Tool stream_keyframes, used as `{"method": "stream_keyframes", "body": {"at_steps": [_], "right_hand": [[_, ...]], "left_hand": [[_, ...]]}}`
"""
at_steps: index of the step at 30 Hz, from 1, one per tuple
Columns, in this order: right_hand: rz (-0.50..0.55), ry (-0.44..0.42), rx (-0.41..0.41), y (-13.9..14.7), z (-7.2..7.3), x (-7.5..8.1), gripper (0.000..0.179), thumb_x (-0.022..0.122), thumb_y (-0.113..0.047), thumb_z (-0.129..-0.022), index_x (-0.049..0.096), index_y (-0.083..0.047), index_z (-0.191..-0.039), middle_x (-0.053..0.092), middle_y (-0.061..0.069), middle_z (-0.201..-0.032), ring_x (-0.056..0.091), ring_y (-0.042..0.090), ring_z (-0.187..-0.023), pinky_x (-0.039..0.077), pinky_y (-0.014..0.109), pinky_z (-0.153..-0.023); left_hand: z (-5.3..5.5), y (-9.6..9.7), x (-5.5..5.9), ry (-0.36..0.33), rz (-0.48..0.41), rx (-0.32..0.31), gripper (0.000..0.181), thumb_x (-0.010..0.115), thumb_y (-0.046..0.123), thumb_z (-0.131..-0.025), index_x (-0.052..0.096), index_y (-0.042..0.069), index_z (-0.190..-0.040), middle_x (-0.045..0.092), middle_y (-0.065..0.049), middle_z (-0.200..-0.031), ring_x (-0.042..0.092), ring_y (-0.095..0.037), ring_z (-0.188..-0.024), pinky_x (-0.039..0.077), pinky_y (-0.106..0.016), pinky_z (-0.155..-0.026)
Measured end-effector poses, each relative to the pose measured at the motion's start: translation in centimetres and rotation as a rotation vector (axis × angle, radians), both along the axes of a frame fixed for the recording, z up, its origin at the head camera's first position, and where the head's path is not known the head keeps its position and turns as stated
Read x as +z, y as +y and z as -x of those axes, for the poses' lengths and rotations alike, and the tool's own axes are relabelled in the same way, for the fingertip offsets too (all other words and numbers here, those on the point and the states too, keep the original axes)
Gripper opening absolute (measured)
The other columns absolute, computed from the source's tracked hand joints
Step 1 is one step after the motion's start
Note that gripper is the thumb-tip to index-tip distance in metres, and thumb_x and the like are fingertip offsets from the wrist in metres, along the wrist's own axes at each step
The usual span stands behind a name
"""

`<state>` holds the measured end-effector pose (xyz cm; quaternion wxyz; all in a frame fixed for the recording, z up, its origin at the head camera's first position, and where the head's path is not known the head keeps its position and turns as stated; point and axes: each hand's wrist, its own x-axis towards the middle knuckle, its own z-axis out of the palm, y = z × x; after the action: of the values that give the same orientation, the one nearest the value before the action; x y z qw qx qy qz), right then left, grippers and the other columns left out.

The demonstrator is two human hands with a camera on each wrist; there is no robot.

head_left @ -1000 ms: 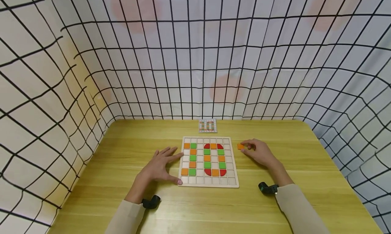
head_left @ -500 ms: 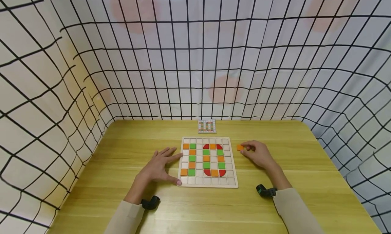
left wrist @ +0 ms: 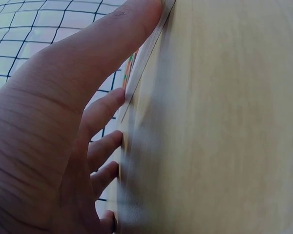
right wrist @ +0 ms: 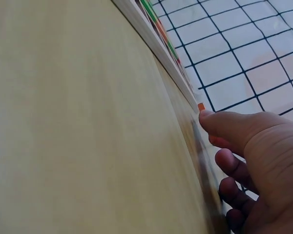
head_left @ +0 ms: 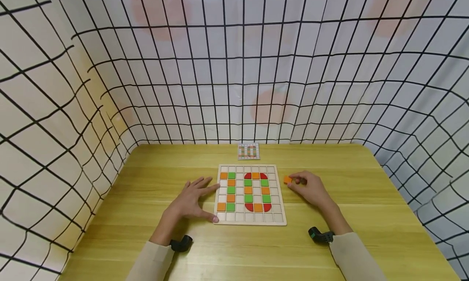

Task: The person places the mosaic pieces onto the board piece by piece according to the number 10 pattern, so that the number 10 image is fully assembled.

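Between thumb and fingertips my right hand point(head_left: 309, 187) pinches an orange square tile point(head_left: 287, 179), just off the right edge of a wooden grid board point(head_left: 277, 218). The right wrist view shows only a small corner of that tile point(right wrist: 201, 107) past the thumb. My left hand point(head_left: 188, 199) lies with fingers spread at the board's left edge, thumb and index fingertip touching it. On the board, orange and green tiles point(head_left: 231, 190) form a figure at the left. Orange, green and red rounded tiles point(head_left: 248, 190) make a ring at the right.
Behind the board lies a small pattern card point(head_left: 248, 151) with a printed coloured grid. A wood-grain table point(head_left: 234, 252) carries everything. White walls with a black line grid point(head_left: 234, 73) rise at the back and both sides.
My right hand has shifted slightly toward me with the orange tile, and the tile is tilted a little differently. The left hand stays at the board's edge.
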<state>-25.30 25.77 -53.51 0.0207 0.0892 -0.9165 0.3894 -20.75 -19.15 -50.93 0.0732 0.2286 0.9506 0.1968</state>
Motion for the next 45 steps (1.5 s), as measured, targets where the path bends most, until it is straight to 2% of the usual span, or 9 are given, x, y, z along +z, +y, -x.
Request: {"method": "stream_keyframes", "body": {"at_steps": [8,18,23,26,29,32,37,41,45], "right_hand": [[-0.006,0.040,0.060,-1.2,-1.4,1.0,0.035,0.078,-0.037,-0.093,0.074,-0.015,-0.120,0.064,0.002,-0.101,0.053,0.020,-0.089,0.046,0.034,-0.077],[0.006,0.021,0.155,-4.7,-3.0,2.3,0.025,0.082,-0.029,-0.090,0.078,-0.020,-0.113,0.061,-0.002,-0.092,0.051,0.019,-0.088,0.043,0.030,-0.074],[0.002,0.024,0.232,-6.9,-3.7,2.7,0.026,0.083,-0.030,-0.089,0.079,-0.020,-0.112,0.064,-0.002,-0.096,0.053,0.018,-0.089,0.044,0.030,-0.073],[-0.011,0.056,0.280,-8.2,-4.1,3.0,0.027,0.084,-0.031,-0.087,0.080,-0.020,-0.112,0.067,-0.002,-0.098,0.055,0.018,-0.089,0.047,0.032,-0.077],[-0.031,0.091,0.320,-9.2,-4.3,2.9,0.027,0.083,-0.033,-0.088,0.080,-0.019,-0.111,0.069,-0.003,-0.097,0.057,0.017,-0.089,0.050,0.034,-0.080],[-0.019,0.086,0.355,-10.0,-4.6,2.6,0.026,0.081,-0.032,-0.089,0.080,-0.018,-0.111,0.068,-0.006,-0.097,0.058,0.019,-0.091,0.050,0.035,-0.081],[-0.010,0.086,0.389,-11.3,-4.8,2.1,0.024,0.082,-0.031,-0.089,0.079,-0.021,-0.110,0.066,-0.009,-0.091,0.057,0.015,-0.085,0.047,0.029,-0.077],[-0.020,0.088,0.400,-12.2,-4.9,1.8,0.024,0.085,-0.032,-0.087,0.080,-0.024,-0.108,0.064,-0.010,-0.085,0.055,0.009,-0.078,0.044,0.026,-0.072],[-0.060,0.077,0.399,-13.0,-5.1,1.7,0.024,0.085,-0.037,-0.085,0.080,-0.026,-0.106,0.064,-0.013,-0.085,0.052,0.009,-0.079,0.041,0.028,-0.076]], "left_hand": [[0.0,0.1,0.0,-0.005,-0.003,0.010,0.114,0.082,0.081,-0.059,0.044,0.037,-0.157,0.027,-0.004,-0.171,0.018,-0.037,-0.159,0.008,-0.070,-0.125],[0.0,0.3,0.1,-0.014,0.002,0.016,0.115,0.082,0.082,-0.058,0.042,0.038,-0.157,0.026,-0.003,-0.171,0.017,-0.036,-0.160,0.008,-0.069,-0.125],[0.0,0.2,0.1,-0.009,-0.001,0.013,0.114,0.082,0.082,-0.059,0.043,0.037,-0.157,0.027,-0.004,-0.171,0.018,-0.038,-0.159,0.008,-0.071,-0.125],[0.1,0.2,0.1,-0.006,0.000,0.012,0.115,0.082,0.081,-0.059,0.043,0.037,-0.157,0.027,-0.005,-0.171,0.018,-0.038,-0.159,0.008,-0.071,-0.125],[0.0,0.2,0.1,-0.005,-0.005,0.010,0.115,0.082,0.081,-0.059,0.044,0.036,-0.157,0.028,-0.005,-0.171,0.019,-0.038,-0.159,0.009,-0.071,-0.125],[-0.1,0.3,0.1,-0.006,-0.007,0.006,0.114,0.082,0.081,-0.059,0.044,0.036,-0.157,0.029,-0.005,-0.171,0.019,-0.038,-0.159,0.009,-0.071,-0.124],[-0.2,0.2,0.2,-0.007,-0.005,0.003,0.114,0.082,0.081,-0.059,0.044,0.036,-0.157,0.028,-0.005,-0.171,0.019,-0.038,-0.159,0.009,-0.071,-0.124],[-0.1,0.1,0.2,-0.008,0.009,0.007,0.116,0.081,0.083,-0.058,0.042,0.038,-0.158,0.025,-0.003,-0.172,0.017,-0.036,-0.160,0.008,-0.070,-0.125],[-0.1,0.1,0.2,-0.002,0.006,0.007,0.115,0.080,0.084,-0.059,0.043,0.038,-0.157,0.026,-0.003,-0.171,0.018,-0.037,-0.160,0.008,-0.070,-0.125]]}}
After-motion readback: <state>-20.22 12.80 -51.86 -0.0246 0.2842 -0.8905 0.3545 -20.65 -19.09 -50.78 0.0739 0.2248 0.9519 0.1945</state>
